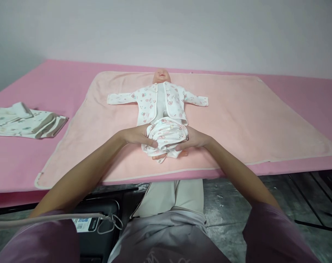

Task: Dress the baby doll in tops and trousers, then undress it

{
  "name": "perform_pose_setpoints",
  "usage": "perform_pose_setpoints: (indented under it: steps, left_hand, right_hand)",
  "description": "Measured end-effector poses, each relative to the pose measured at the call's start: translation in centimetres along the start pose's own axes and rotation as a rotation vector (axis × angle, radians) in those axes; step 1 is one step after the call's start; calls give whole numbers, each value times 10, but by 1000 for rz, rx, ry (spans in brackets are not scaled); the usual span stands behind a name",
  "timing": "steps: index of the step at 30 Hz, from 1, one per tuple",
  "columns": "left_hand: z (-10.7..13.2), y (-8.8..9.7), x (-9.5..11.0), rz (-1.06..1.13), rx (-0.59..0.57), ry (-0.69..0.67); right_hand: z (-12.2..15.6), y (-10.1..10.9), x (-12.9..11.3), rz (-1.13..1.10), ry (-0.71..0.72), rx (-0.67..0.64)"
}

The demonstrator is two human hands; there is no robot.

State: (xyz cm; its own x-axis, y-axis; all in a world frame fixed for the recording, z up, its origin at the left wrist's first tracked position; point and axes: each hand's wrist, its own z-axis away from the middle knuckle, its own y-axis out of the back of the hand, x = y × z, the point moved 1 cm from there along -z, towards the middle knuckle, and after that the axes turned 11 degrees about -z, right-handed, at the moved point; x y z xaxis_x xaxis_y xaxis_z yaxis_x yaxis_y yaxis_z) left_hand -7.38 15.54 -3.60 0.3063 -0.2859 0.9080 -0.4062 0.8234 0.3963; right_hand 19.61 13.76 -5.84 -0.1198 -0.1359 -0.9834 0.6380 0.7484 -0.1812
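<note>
Over 1 blkt (237,120), 2 hands (136,135) (198,138) hold 1 bunched garment (168,132).

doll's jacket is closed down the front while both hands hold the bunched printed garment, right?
No, the jacket is open down the front, as the head view shows; the left hand and right hand do hold the bunched printed garment.

Single head-worn view, facing forward and down, near above the pink table (58,91), pale wall (182,33) beyond
</note>
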Motion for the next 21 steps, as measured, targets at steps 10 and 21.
perform_pose_setpoints:
  steps: [10,21]
  left_hand:
    - [6,-30,16,-173,252,68]
    - [-24,-67,42,-891,202,235]
  right_hand:
    - [26,-76,-5,332,157,717]
    - [69,-135,65,749,176,1351]
